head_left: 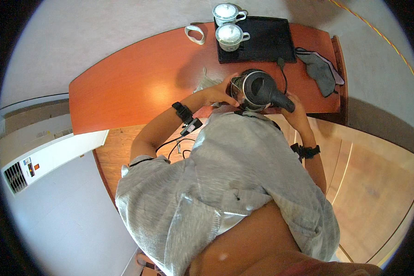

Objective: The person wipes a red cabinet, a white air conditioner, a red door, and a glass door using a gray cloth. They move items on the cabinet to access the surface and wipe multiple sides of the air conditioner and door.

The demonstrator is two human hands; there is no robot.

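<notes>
A kettle point(255, 87) with a black lid and handle is held at the near edge of the reddish wooden table point(124, 78), close to my body. My left hand point(221, 94) grips its left side, thumb toward me. My right hand point(296, 110) is closed on the kettle at the handle side, its fingers partly hidden behind the handle. A light grey cloth point(204, 80) lies behind my left hand.
A black tray point(273, 41) at the back holds two lidded white cups point(229, 41). Nearby are a white loop-shaped object point(194, 34), a black plug with cord point(282, 65) and a grey cloth point(321, 73). A white appliance point(41, 156) stands at left.
</notes>
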